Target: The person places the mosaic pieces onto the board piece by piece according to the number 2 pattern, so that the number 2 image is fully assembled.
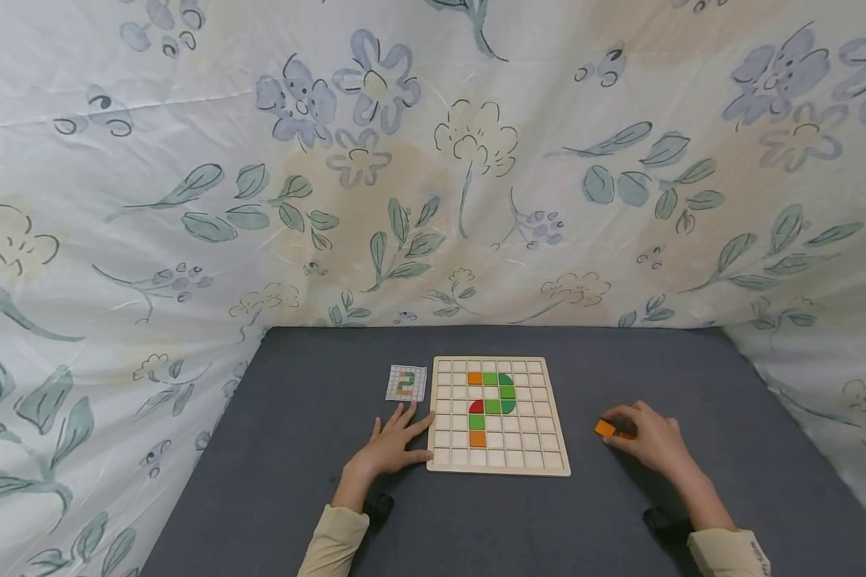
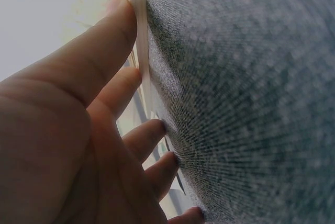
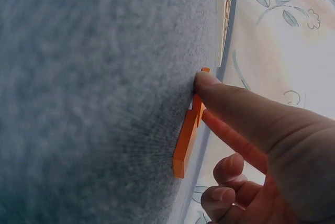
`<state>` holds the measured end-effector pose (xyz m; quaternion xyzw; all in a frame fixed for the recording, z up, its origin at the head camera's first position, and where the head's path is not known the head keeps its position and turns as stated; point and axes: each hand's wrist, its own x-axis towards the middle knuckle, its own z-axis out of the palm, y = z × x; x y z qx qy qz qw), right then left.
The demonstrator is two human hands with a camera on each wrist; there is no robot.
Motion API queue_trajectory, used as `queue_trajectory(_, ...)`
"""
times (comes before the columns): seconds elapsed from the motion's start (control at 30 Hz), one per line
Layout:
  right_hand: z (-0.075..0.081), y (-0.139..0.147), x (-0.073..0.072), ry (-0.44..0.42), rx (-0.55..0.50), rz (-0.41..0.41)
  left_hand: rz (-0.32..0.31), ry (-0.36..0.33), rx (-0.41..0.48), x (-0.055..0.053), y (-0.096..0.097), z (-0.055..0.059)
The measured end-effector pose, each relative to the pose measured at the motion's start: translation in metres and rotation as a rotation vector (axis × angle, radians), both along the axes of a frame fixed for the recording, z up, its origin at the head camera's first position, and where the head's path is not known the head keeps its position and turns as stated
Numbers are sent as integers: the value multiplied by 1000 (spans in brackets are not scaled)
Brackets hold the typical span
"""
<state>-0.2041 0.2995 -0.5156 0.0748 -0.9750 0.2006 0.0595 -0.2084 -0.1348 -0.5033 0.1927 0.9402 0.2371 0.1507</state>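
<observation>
A wooden grid board lies on the dark cloth, with green, orange and red tiles set in a 2-like shape. My left hand is spread flat at the board's left side; its thumb and index fingertips touch the frame. To the right of the board, my right hand pinches an orange tile between thumb and index finger, low over the cloth. A second orange tile lies right beside it, overlapping it in the right wrist view. The other right fingers are curled in.
A small card with a coloured grid pattern lies at the board's upper left, just beyond the left fingertips. Dark cloth covers the table. Floral fabric hangs behind and along both sides.
</observation>
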Motion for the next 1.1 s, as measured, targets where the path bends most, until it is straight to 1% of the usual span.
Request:
queue_trajectory(0.23,2,4,1,-26,4,-34,2,1,-5,-1,0,0)
queue_trajectory(0.63,5,3,1,-29,7,-33,0,6,-5,1,0,1)
queue_trajectory(0.83,6,-1,0,-5,21,-23,6,6,-4,0,0,1)
queue_trajectory(1.1,9,-10,-4,22,10,-11,12,6,-20,-1,0,-1)
